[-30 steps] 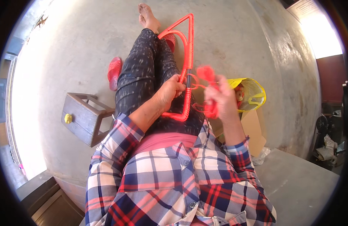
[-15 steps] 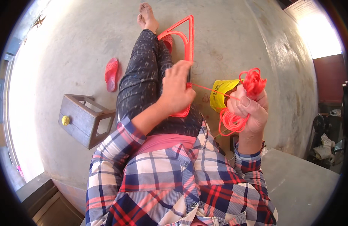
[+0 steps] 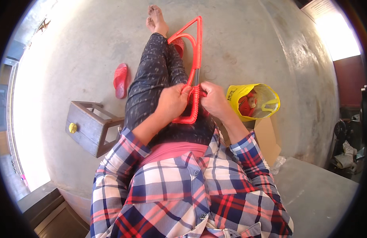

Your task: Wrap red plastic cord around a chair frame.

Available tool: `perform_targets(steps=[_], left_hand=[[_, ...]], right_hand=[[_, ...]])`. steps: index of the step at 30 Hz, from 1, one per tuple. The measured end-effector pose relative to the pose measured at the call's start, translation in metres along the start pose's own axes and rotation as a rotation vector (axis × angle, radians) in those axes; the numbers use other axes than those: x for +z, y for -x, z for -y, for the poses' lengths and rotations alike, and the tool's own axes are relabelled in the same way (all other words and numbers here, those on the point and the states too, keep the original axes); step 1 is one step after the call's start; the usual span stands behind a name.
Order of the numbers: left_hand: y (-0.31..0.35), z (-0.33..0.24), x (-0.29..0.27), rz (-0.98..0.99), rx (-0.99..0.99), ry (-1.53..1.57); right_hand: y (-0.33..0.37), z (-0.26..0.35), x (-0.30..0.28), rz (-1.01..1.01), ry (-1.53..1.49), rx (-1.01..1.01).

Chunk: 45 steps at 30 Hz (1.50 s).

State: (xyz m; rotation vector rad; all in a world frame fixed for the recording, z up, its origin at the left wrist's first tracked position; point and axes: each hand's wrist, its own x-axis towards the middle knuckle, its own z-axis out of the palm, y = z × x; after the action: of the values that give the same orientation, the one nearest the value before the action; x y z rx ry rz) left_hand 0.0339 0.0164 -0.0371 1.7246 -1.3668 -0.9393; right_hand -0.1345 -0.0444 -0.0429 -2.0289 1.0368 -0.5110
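A long, angular frame (image 3: 201, 43) wound in bright red-orange cord lies along my lap and legs. Part of its right bar is bare dark metal (image 3: 197, 77), between two wrapped stretches. My left hand (image 3: 171, 101) is closed on the wrapped bar from the left, thumb and fingers pinched at the edge of the winding. From the other side, my right hand (image 3: 214, 99) is closed against the same spot, with a bit of red cord (image 3: 203, 94) showing at its fingers. The rest of the loose cord bundle is hidden behind this hand or the frame.
To the right stands a yellow bag (image 3: 235, 104) with red stuff inside, by a cardboard piece (image 3: 266, 139). At left are a wooden stool (image 3: 86, 125) with a small yellow lump (image 3: 72, 127) on it and a red slipper (image 3: 120, 81). Another slipper (image 3: 178, 45) lies beyond my legs.
My right hand, which held the cord bundle out to the right, has come in to the frame. My left hand has moved down and closed on the bar. The yellow bag is uncovered.
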Motion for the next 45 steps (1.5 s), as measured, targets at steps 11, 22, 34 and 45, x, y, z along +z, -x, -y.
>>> perform_targets(steps=[11, 22, 34, 45], left_hand=[[-0.02, -0.076, -0.038, 0.307, -0.337, 1.047], [-0.041, -0.014, 0.005, 0.071, -0.465, 0.825], [0.013, -0.047, -0.004, -0.03, 0.568, -0.007], [0.004, -0.083, -0.063, 0.096, -0.046, 1.169]], right_hand=[[0.018, 0.068, -0.061, -0.401, -0.921, 0.005], [0.153, 0.13, -0.217, -0.399, -1.115, -0.56], [0.11, 0.007, -0.087, -0.071, -1.637, 0.199], [0.032, -0.006, -0.062, 0.358, -1.294, 0.129]])
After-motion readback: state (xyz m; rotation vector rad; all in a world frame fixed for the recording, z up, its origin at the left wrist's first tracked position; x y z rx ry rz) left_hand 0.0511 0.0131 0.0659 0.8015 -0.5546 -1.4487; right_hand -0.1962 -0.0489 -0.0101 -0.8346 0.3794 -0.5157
